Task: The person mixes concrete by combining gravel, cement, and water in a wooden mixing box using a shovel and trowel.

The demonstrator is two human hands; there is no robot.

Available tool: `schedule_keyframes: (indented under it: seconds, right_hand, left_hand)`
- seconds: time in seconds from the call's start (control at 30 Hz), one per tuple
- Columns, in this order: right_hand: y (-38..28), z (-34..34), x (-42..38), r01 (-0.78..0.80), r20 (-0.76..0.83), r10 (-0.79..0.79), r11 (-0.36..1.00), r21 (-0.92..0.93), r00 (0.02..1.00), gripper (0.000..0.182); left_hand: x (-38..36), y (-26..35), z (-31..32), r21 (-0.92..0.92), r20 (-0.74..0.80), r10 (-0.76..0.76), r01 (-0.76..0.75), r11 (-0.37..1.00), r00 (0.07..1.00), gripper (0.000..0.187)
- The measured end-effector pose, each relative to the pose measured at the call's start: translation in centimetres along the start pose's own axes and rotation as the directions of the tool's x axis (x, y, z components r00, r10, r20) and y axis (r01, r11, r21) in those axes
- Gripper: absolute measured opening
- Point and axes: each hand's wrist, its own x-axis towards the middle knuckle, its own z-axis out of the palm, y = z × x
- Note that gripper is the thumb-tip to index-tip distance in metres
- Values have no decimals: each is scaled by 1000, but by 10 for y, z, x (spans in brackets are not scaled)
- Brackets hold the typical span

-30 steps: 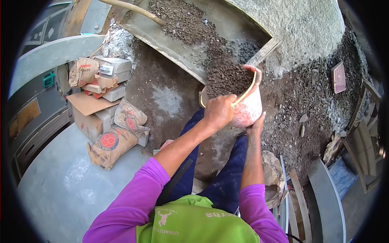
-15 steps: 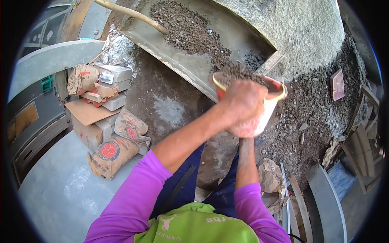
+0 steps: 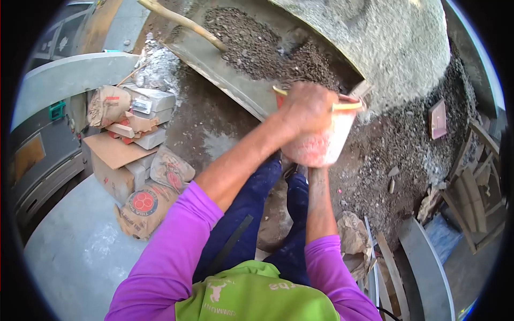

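Note:
A dirty reddish-white bucket (image 3: 320, 140) with a yellow rim hangs in front of me at the near edge of the mixing trough (image 3: 225, 88), tipped away from me. My left hand (image 3: 312, 107) is closed on its near rim. The right forearm (image 3: 319, 200) reaches up beneath the bucket, which hides my right hand and its fingers. Just past the rim, dark gravel (image 3: 308, 67) lies heaped in the trough. How much is still inside the bucket cannot be seen.
A wooden handle (image 3: 184, 22) leans into the trough. Pale sand (image 3: 375, 48) is piled behind it, with loose gravel (image 3: 369, 182) on the ground to the right. Paper cement bags (image 3: 147, 208) and boxes stand left. Boards (image 3: 393, 273) lie at lower right.
The bucket has come down slightly and toward me. Gravel that was flying over its rim now lies in the trough, where the heap at the right end has grown.

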Motion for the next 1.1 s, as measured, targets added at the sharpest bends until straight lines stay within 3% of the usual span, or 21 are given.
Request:
schedule_keyframes:
  seconds: [0.03, 0.1, 0.17, 0.43, 0.63, 0.8, 0.83, 0.93, 1.0, 1.1]
  right_hand:
    - [1, -2, 4, -109, 147, 87, 983, 151, 985, 57]
    - [-9, 12, -9, -248, 107, 235, 960, 131, 966, 56]
    - [-15, -2, -15, -281, 100, 271, 954, 106, 957, 56]
    - [-59, -44, -14, -333, 71, 338, 940, -69, 939, 54]
    - [-57, -14, 31, -306, 67, 320, 938, -163, 945, 53]
    - [6, 67, 90, -293, 150, 315, 944, -148, 937, 53]
    - [23, 86, 103, -294, 169, 314, 947, -131, 934, 52]
    - [77, 172, 120, -322, 214, 327, 945, -55, 921, 53]
    - [109, 192, 133, -321, 300, 313, 947, -24, 901, 54]
    - [130, 211, 124, -314, 287, 313, 948, -44, 905, 53]
  left_hand:
    - [-14, 7, 0, -3, -20, 18, -18, 1000, 1000, 22]
    - [-46, 22, 16, -27, -69, 0, -2, 1000, 998, 14]
    - [-61, 39, 20, -33, -151, -34, 29, 999, 988, 10]
    - [-95, 58, 1, -202, -207, -243, 202, 958, 948, 18]
    - [-88, -8, -20, -310, -264, -356, 271, 911, 896, 17]
    - [-86, -117, -72, -341, -352, -454, 340, 877, 818, 13]
    - [-85, -141, -93, -347, -285, -495, 393, 851, 821, 14]
    - [-77, -198, -141, -224, -511, -402, 333, 916, 760, 14]
    - [-71, -202, -165, -172, -494, -364, 322, 931, 790, 10]
    - [-74, -204, -159, -152, -501, -307, 267, 952, 809, 6]
